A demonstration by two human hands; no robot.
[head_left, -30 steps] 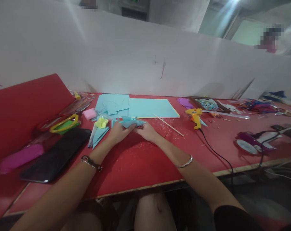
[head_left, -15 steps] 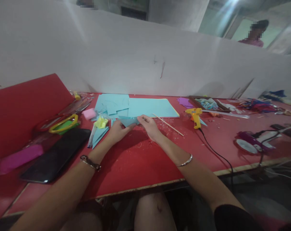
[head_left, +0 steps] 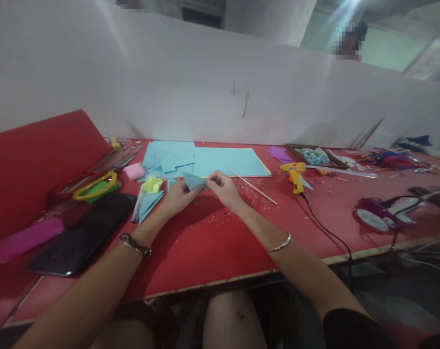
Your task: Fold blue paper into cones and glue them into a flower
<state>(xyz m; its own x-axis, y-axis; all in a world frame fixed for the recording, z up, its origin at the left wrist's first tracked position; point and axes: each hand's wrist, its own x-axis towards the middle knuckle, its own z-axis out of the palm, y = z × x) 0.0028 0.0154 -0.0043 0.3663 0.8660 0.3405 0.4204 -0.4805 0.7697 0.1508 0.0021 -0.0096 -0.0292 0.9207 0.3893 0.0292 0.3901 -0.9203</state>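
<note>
A small piece of blue paper [head_left: 194, 181] is held above the red table between my two hands. My left hand [head_left: 177, 198] pinches its left and lower side, thumb along the near edge. At its right tip, the fingers of my right hand [head_left: 222, 188] are pinched together on the paper. Behind them lie large light-blue sheets [head_left: 227, 162] with smaller cut pieces on the left. A thin wooden stick [head_left: 256, 188] rests just right of my right hand. Folded blue paper pieces [head_left: 150, 206] and a crumpled yellow piece [head_left: 152, 184] lie left of my left hand.
A yellow glue gun [head_left: 296, 177] stands on the right, its black cord running over the table edge. Further right are a tray of scraps [head_left: 314, 157] and a purple device [head_left: 385, 213]. A black phone [head_left: 85, 237] and yellow-handled scissors [head_left: 96, 188] lie left.
The blue paper has tilted up, its left part now a raised point. My right fingers have curled slightly at its tip. A person beyond the wall has moved left.
</note>
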